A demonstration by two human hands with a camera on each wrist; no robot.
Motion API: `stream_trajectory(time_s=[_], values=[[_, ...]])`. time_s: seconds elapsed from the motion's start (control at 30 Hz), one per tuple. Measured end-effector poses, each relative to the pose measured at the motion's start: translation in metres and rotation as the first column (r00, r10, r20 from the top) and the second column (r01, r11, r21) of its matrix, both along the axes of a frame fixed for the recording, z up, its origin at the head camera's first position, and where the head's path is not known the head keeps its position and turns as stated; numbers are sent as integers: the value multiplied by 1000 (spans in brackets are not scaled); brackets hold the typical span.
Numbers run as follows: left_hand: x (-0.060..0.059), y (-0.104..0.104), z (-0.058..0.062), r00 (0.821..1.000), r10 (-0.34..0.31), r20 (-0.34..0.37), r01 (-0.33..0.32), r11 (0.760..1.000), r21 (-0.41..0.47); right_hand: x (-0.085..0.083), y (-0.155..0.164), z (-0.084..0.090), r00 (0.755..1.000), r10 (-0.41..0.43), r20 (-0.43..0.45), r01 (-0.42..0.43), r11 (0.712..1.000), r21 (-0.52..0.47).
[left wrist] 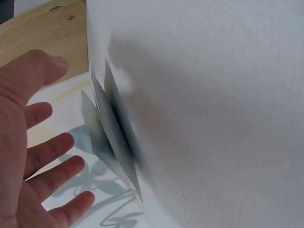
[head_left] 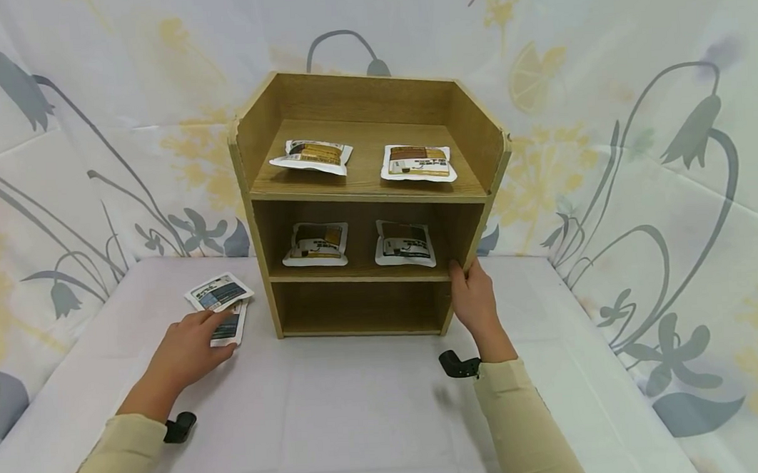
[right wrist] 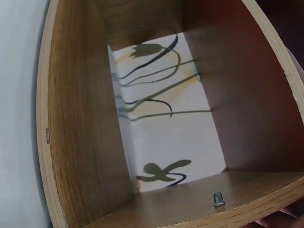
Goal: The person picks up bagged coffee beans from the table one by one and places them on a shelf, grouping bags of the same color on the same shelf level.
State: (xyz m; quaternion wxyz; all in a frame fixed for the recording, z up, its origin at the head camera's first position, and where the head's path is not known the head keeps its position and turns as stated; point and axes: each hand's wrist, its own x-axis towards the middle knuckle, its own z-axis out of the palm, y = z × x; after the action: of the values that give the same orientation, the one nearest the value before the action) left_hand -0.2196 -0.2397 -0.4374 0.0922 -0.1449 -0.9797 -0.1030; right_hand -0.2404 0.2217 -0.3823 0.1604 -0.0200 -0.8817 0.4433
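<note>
Hovering left of the wooden shelf (head_left: 364,194), the left hand (head_left: 184,352), fingers spread and holding nothing, seems at the picking-up step over two packets (head_left: 220,293) there, which likely calls next for a pinch, while the right hand (head_left: 475,299) grips the shelf's right side.

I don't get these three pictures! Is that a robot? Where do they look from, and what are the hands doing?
No robot here: these are a person's two bare hands. The big picture comes from a camera on the person's head, looking forward and down. The other two come from cameras on the wrists: one sees the left hand, the other looks into the wooden shelf. Two packets lie overlapping on the white surface. The left hand is by them with its fingers spread, holding nothing. The right hand grips the shelf's side. Four more packets sit on its upper two levels.
</note>
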Motion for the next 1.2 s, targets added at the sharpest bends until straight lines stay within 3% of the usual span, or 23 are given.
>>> stream_trajectory(time_s=[0.43, 0.7, 1.2], values=[[-2, -5, 2, 983, -3, 183, 8, 1000, -27, 0, 0, 1, 1000, 3, -7, -3, 1000, 1], [-4, -6, -3, 995, -40, 86, 49, 993, -109, 0, -1, 1, 1000, 2, -9, -2, 1000, 3], [-4, -2, -4, 997, -76, -16, 74, 990, -118, 1, -1, 0, 1000, 4, -12, -4, 1000, 4]])
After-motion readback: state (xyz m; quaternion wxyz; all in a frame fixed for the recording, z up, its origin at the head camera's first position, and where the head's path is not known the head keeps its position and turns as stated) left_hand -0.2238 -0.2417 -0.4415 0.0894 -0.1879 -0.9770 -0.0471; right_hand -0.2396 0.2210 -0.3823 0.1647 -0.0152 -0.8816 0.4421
